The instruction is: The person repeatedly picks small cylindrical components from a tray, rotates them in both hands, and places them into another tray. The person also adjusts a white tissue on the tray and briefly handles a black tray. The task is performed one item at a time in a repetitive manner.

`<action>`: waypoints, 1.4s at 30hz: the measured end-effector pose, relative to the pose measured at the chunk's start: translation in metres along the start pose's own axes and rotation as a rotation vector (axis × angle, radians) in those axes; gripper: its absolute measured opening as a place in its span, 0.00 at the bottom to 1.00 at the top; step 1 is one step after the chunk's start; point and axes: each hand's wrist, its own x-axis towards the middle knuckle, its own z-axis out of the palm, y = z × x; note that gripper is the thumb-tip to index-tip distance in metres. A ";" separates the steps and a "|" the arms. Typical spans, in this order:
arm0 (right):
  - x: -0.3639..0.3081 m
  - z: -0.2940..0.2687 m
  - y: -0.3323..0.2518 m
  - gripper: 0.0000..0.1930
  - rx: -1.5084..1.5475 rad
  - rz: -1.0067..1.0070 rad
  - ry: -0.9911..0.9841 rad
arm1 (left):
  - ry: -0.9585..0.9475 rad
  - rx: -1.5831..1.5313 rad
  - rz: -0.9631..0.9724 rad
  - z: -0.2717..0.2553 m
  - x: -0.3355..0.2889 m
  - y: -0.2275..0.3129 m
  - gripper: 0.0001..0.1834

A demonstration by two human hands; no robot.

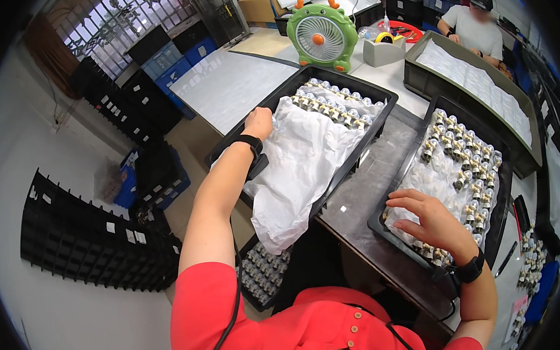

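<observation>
White sheet [307, 144], thin and crumpled, lies in the left black tray [376, 127], drooping over its near edge, beside rows of clear-topped parts [335, 111]. The left hand [259, 122] curls beside it; whether pinching, I cannot tell. The right hand [432, 218], fingers loosely spread, is over the right black tray [501, 208].

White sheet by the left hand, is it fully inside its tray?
No, the white sheet hangs over the near edge of its black tray.
</observation>
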 end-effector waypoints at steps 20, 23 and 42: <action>-0.002 0.002 0.004 0.16 0.011 -0.020 -0.008 | -0.180 -0.182 0.026 -0.036 -0.016 0.000 0.19; -0.001 0.005 0.009 0.16 0.000 -0.043 -0.014 | 0.016 -0.050 0.278 -0.047 -0.026 0.009 0.26; -0.034 -0.062 0.113 0.26 -0.374 0.575 0.303 | -0.588 -1.438 0.602 -0.023 -0.158 0.257 0.11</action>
